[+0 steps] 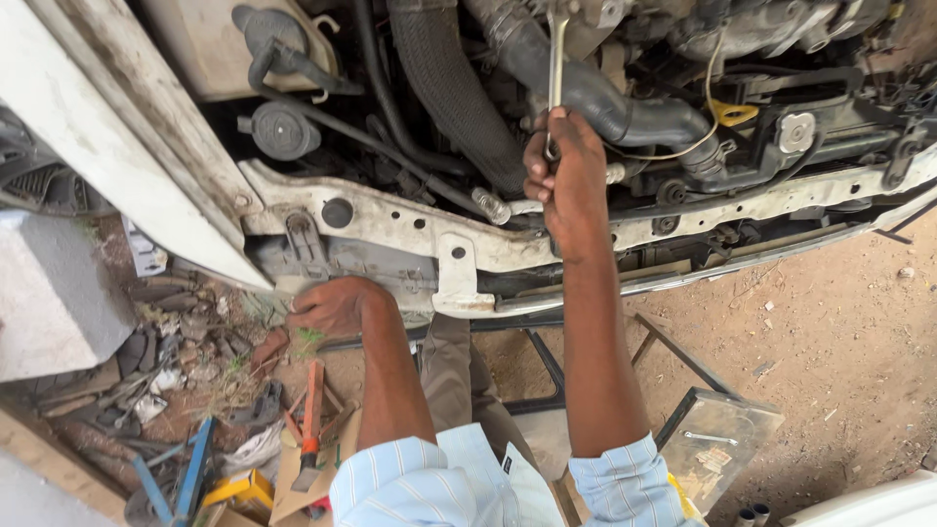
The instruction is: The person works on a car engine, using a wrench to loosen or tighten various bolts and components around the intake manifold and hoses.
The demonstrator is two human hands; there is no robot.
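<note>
**What stays out of sight**

The spanner's (556, 54) upper end vanishes among the engine parts at the top edge. The left hand's (332, 304) fingertips tuck under the white front panel (390, 222). Small tools in the clear tray (717, 444) are too tiny to identify.

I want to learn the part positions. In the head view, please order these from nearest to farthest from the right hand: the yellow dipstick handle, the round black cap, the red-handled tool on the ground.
From the right hand:
1. Yellow dipstick handle, to its right in the engine bay.
2. Round black cap, far to its left.
3. Red-handled tool, low on the ground, bottom left.
</note>
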